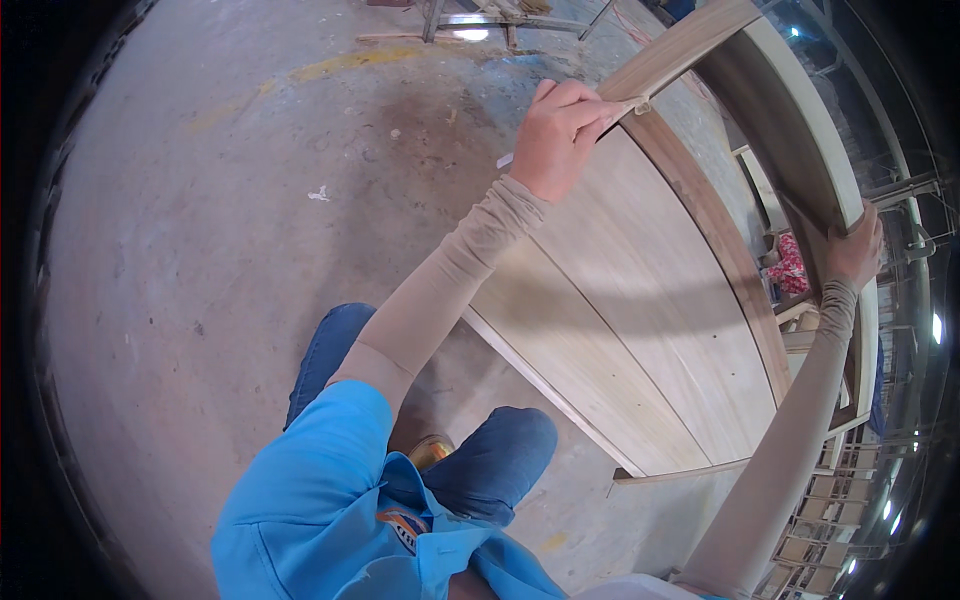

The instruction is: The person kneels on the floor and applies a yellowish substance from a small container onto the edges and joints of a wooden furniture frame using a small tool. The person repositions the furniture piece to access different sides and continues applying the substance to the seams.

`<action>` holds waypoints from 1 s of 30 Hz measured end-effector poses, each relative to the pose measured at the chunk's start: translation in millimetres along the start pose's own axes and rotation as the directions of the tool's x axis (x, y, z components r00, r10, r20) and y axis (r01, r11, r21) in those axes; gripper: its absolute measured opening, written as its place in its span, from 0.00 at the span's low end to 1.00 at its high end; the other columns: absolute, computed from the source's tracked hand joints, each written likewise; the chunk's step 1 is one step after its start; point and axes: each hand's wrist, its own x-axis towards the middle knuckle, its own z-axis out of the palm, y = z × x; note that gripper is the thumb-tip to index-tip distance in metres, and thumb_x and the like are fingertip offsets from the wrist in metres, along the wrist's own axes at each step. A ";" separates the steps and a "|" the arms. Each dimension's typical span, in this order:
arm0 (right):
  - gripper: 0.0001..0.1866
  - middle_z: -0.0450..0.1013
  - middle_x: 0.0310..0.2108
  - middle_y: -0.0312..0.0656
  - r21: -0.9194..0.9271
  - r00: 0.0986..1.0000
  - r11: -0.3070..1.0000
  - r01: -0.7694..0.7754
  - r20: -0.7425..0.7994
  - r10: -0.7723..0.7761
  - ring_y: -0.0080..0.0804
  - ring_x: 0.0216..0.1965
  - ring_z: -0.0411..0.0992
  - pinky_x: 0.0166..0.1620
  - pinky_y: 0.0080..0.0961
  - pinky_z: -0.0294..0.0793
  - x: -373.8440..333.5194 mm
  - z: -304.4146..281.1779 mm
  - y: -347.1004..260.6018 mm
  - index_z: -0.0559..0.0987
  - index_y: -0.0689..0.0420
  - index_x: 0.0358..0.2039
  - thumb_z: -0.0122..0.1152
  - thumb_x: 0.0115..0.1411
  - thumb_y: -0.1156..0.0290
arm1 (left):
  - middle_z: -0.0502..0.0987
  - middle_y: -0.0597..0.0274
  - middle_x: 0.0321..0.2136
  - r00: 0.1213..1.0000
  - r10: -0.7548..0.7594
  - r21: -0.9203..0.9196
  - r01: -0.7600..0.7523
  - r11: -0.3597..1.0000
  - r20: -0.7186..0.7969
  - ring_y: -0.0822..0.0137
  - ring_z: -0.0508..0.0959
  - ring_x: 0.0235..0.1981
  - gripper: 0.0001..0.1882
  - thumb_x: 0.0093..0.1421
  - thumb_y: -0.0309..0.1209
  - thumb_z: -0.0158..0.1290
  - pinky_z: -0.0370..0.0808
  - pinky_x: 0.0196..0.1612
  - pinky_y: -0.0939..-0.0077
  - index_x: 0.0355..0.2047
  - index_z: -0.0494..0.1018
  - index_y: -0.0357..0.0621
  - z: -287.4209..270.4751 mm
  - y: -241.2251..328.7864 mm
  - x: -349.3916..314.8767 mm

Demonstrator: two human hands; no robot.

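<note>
A large unpainted wooden furniture piece (640, 300) with a planked panel and curved frame stands tilted across the right side of the view. At its upper left corner, my left hand (565, 140) is closed in a pinch, fingertips against the wood. A small pale scrap shows at those fingertips, too small to name. My right hand (857, 250) is wrapped over the outer curved rail (800, 100) on the far right, its fingers partly hidden behind it. Beige sleeves cover both my forearms.
Stained concrete floor (200, 250) spreads on the left, with a white scrap (318, 193) on it. A metal stand (480, 22) is at the far edge. Beyond the frame are a person's red patterned clothing (789, 264) and stacked wooden parts (820, 505). My bent knees are below the panel.
</note>
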 end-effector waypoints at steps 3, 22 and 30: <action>0.28 0.69 0.46 0.35 0.006 1.000 1.000 0.005 0.009 -0.005 0.45 0.49 0.69 0.45 0.50 0.69 0.1 -1.3 -4.4 0.67 0.39 0.48 0.65 0.45 0.67 | 0.74 0.66 0.27 0.999 -0.019 -0.001 0.019 1.000 0.035 0.63 0.69 0.31 0.11 0.51 0.21 0.56 0.69 0.37 0.73 0.35 0.81 0.47 1.5 -2.9 -1.1; 0.32 0.69 0.48 0.39 0.002 0.999 1.000 0.019 0.044 -0.019 0.46 0.50 0.68 0.49 0.45 0.68 -0.1 -7.1 -5.4 0.67 0.42 0.52 0.66 0.45 0.68 | 0.74 0.72 0.30 0.997 0.059 0.142 -0.052 0.988 -0.047 0.66 0.69 0.32 0.14 0.47 0.20 0.58 0.70 0.35 0.74 0.34 0.80 0.50 0.6 -3.8 -18.0; 0.30 0.69 0.50 0.36 -0.007 0.999 1.000 -0.021 0.043 0.021 0.44 0.52 0.67 0.49 0.47 0.68 -0.9 -1.2 -1.9 0.68 0.41 0.50 0.65 0.44 0.69 | 0.73 0.71 0.29 0.999 0.049 0.282 -0.046 0.958 -0.005 0.65 0.69 0.31 0.14 0.45 0.20 0.58 0.71 0.33 0.74 0.34 0.80 0.50 0.2 2.3 -25.0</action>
